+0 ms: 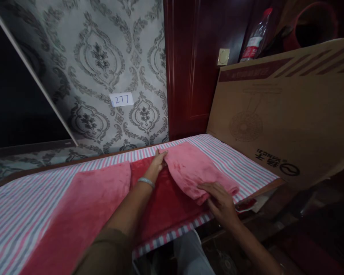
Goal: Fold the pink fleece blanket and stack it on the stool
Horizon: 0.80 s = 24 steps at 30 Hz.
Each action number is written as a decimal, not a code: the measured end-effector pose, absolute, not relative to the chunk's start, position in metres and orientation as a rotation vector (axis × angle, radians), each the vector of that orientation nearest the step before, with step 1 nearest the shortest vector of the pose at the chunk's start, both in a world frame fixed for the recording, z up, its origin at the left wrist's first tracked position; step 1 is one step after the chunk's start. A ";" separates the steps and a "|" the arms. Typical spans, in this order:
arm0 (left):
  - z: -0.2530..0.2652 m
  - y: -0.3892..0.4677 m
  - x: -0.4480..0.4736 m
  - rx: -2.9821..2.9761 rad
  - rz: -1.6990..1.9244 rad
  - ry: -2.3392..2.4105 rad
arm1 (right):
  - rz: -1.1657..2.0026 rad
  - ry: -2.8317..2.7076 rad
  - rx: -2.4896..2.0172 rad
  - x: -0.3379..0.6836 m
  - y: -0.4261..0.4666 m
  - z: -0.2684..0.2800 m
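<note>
A soft plush cloth [166, 202], deep red in the middle and pink on its turned-over parts, lies spread on a striped sheet. Its right end is a pink folded flap [189, 164]. At the flap's far left corner my left hand [159, 161] is closed on the edge, thumb and fingers pinched together. My right hand [220, 200] grips the flap's near edge, fingers on top and thumb below. To the left, another pink part of the cloth [100, 191] lies flat, partly behind my left forearm.
The pink, white and grey striped sheet [14, 214] covers the table. A large cardboard box [275, 114] stands at the right edge, with a plastic bottle [253, 42] behind its top. A dark screen [20, 91] is at left. A paper label [121, 99] is on the patterned wall.
</note>
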<state>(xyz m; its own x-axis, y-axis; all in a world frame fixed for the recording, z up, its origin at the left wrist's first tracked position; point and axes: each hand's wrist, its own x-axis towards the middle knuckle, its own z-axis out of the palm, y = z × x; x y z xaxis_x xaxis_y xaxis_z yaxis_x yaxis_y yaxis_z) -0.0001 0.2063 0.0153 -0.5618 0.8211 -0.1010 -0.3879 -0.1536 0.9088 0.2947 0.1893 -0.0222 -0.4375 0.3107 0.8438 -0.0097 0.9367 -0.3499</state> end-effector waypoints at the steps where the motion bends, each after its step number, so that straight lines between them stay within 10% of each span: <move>1: 0.018 0.214 -0.001 0.541 1.833 1.315 | 0.370 -1.991 -0.220 0.297 0.188 -0.019; 24: -0.008 0.189 -0.050 0.536 1.866 1.680 | 0.278 -2.245 -0.222 0.255 0.122 -0.052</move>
<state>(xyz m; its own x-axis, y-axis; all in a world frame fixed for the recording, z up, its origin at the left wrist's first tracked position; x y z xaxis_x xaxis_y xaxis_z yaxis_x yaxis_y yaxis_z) -0.0504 0.1890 -0.0077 -0.7594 0.6462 -0.0761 -0.1434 -0.0521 0.9883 0.2551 0.1221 -0.0522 -0.6299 0.2520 0.7346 0.0653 0.9597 -0.2732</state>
